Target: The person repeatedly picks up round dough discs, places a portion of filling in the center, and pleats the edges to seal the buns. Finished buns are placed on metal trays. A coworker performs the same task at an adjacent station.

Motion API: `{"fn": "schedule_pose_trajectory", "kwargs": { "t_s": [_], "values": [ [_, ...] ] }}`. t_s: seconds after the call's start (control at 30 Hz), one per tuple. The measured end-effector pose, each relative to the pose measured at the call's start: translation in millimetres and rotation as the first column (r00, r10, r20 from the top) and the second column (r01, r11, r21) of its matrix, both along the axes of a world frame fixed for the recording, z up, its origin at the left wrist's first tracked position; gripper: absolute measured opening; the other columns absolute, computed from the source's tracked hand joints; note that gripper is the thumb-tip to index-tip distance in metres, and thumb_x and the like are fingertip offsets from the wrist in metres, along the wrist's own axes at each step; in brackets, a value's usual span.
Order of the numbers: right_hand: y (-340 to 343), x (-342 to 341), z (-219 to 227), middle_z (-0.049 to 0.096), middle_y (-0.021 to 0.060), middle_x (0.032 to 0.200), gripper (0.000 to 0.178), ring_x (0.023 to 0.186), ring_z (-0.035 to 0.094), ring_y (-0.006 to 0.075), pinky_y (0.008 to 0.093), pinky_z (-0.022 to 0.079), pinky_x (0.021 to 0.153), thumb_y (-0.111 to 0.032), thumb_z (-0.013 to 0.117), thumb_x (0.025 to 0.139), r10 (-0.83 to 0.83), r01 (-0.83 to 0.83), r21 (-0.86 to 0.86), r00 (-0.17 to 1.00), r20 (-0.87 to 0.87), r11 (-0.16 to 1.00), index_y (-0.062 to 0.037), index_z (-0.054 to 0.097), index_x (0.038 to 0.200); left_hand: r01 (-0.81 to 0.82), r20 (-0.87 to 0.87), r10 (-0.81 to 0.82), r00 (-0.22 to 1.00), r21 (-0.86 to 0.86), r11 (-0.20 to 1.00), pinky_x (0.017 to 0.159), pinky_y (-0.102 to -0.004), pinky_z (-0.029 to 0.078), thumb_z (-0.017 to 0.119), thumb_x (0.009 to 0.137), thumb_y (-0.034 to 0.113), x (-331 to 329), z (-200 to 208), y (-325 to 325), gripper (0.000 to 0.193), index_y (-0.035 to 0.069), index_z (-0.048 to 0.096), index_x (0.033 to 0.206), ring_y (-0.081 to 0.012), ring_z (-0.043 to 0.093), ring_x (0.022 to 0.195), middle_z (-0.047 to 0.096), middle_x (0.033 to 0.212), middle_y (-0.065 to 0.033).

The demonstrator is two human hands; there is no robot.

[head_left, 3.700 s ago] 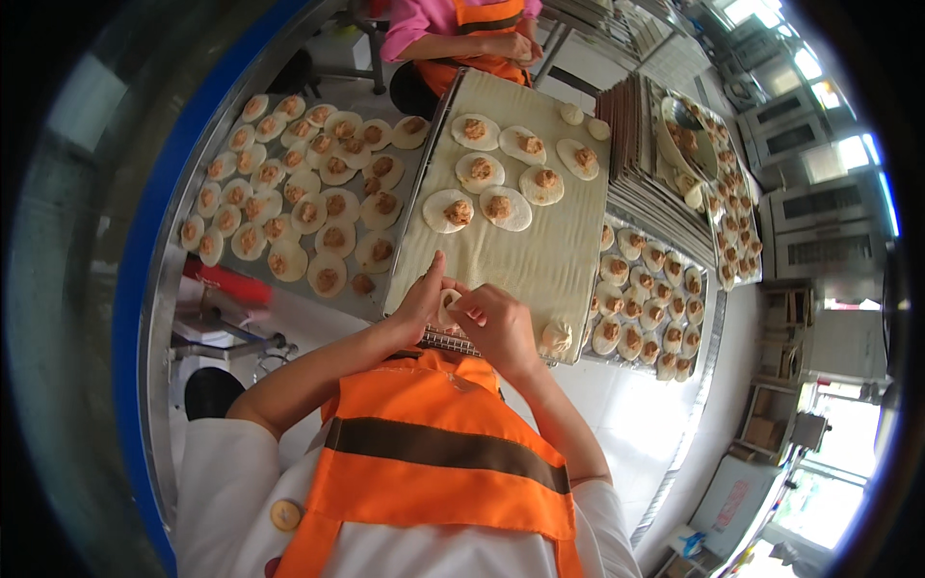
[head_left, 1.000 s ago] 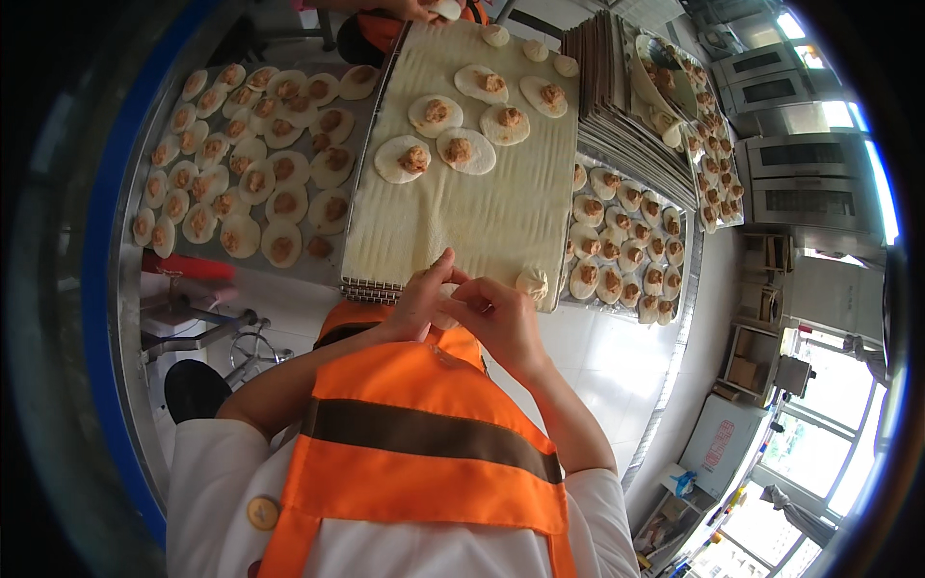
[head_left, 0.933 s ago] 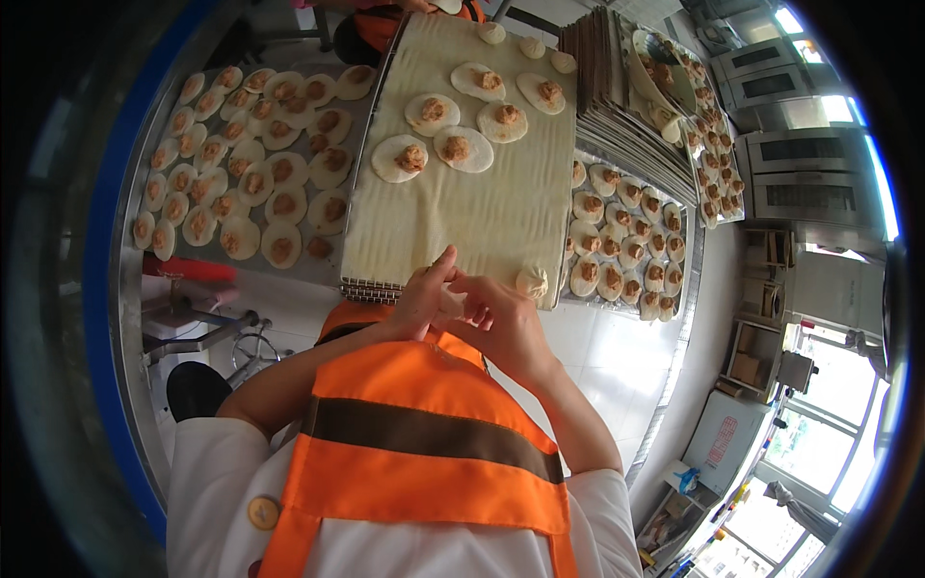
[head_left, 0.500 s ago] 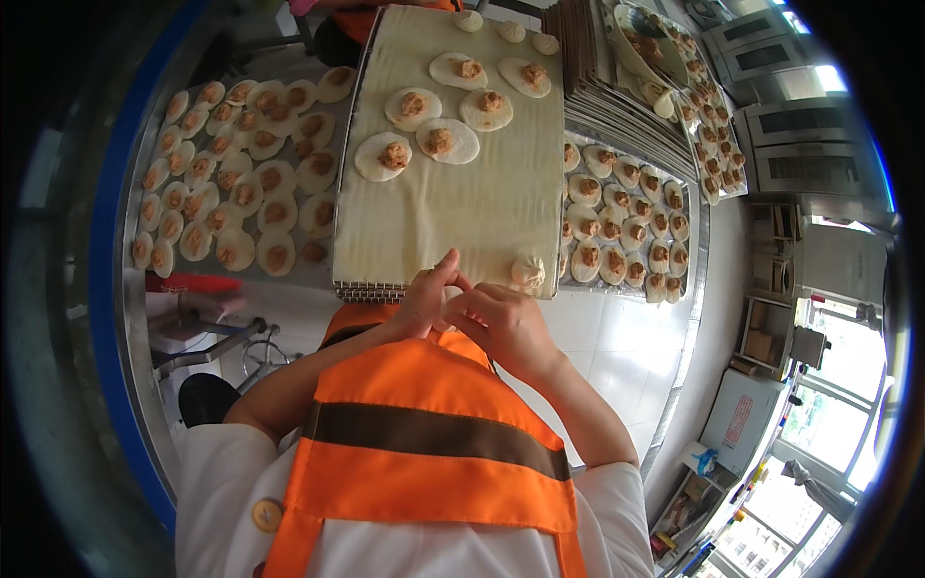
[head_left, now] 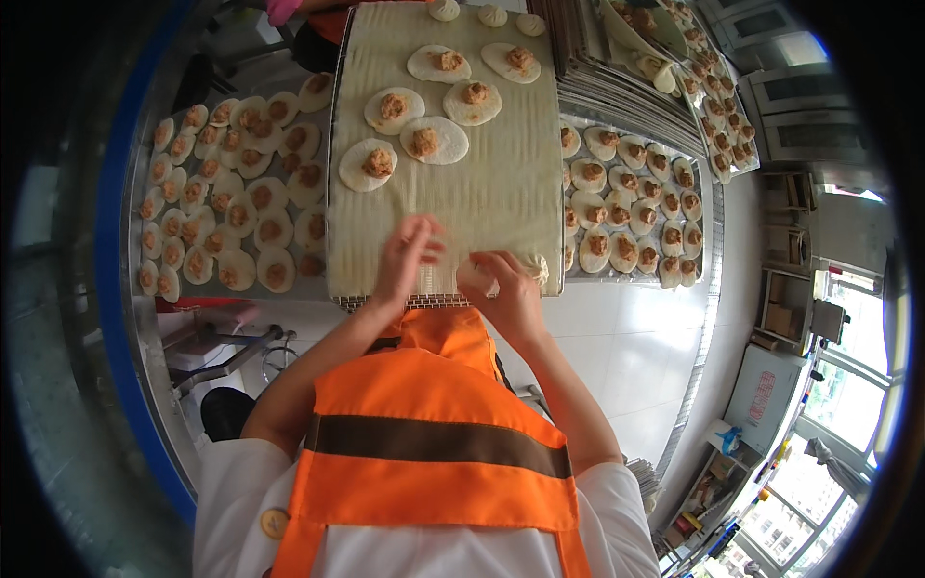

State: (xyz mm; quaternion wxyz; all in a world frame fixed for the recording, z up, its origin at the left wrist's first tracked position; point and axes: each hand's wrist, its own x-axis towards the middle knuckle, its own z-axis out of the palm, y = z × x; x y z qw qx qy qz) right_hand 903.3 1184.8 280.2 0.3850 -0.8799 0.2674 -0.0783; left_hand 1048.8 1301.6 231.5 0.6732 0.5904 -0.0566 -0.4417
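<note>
My right hand (head_left: pixel 511 294) pinches a pleated white bun (head_left: pixel 476 277) over the near edge of the cloth-covered tray (head_left: pixel 501 207). A closed bun (head_left: pixel 535 266) sits just beyond those fingers, at the tray's near right corner. Over the middle of the near edge, my left hand (head_left: pixel 407 260) is raised and slightly blurred, its fingers apart and nothing in them. Farther up the cloth lie several round dough wrappers, each with a lump of brownish filling; the nearest filled wrapper (head_left: pixel 368 166) is at the left. Along the far edge stand three closed buns (head_left: pixel 492 15).
Filled wrappers crowd a left metal tray (head_left: pixel 310 289) and a right tray (head_left: pixel 710 222). Stacked trays (head_left: pixel 617 77) rise at the far right, carrying a bowl of filling (head_left: pixel 641 27). At the far left, a person's pink sleeve (head_left: pixel 282 10) shows.
My hands were together around the bun at the tray's near edge. Now they are apart: the left has lifted away forward, and the right has carried the bun toward the closed one.
</note>
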Motion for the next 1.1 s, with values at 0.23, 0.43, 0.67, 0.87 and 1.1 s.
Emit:
{"fn": "schedule_pose_trajectory", "kwargs": {
  "t_s": [0.23,0.43,0.67,0.87,1.1],
  "values": [
    [-11,-7,-25,0.061,0.0091,0.109,0.05,0.104,0.057,0.0304,0.0422,0.048,0.088,-0.022,0.082,0.068,-0.06,0.097,-0.274,0.988,0.14,0.957,-0.0096,0.064,0.112,-0.302,0.78,-0.021,0.626,0.267,0.915,0.085,-0.0319,0.049,0.075,0.085,0.029,149,-32,12,0.052,-0.002,0.058,0.123,-0.0198,0.063,0.096,0.066,0.111,-0.0146],
    [-49,-47,-22,0.059,0.0091,0.114,0.053,0.112,0.054,0.0305,0.041,0.047,0.092,-0.011,0.082,0.066,-0.116,0.098,-0.242,0.991,-0.06,0.965,-0.012,0.063,0.116,0.02,0.573,-0.358,0.737,0.511,0.859,0.09,-0.0337,0.051,0.084,0.075,0.036,182,-16,7,0.073,-0.007,0.055,0.127,-0.0235,0.063,0.107,0.064,0.119,-0.0193],
    [-56,-60,-20,0.06,0.0112,0.112,0.047,0.102,0.06,0.0295,0.0389,0.052,0.085,-0.004,0.076,0.072,-0.349,0.348,-0.103,0.937,0.013,0.932,-0.0086,0.064,0.117,0.159,0.521,-0.504,0.689,0.57,0.806,0.087,-0.0344,0.051,0.087,0.069,0.043,197,-10,-16,0.084,-0.006,0.054,0.128,-0.0226,0.063,0.104,0.064,0.117,-0.0172],
    [-49,-49,-37,0.055,0.0111,0.121,0.056,0.113,0.052,0.0331,0.0441,0.045,0.095,-0.009,0.079,0.069,-0.254,0.226,-0.235,0.962,-0.096,0.945,-0.0117,0.061,0.121,0.114,0.446,-0.74,0.502,0.815,0.569,0.093,-0.0378,0.049,0.086,0.054,0.059,200,0,-41,0.096,-0.005,0.057,0.118,-0.0316,0.059,0.112,0.063,0.114,-0.0219],
    [-41,-37,-8,0.054,0.0106,0.125,0.049,0.116,0.05,0.0335,0.0451,0.041,0.099,-0.01,0.077,0.073,-0.221,0.224,-0.327,0.974,0.049,0.918,-0.0124,0.061,0.119,0.15,0.476,-0.853,0.215,0.847,0.511,0.081,-0.0376,0.052,0.083,0.062,0.037,159,23,-44,0.065,0.001,0.057,0.109,-0.0332,0.064,0.087,0.064,0.1,-0.017]
  ]
}}
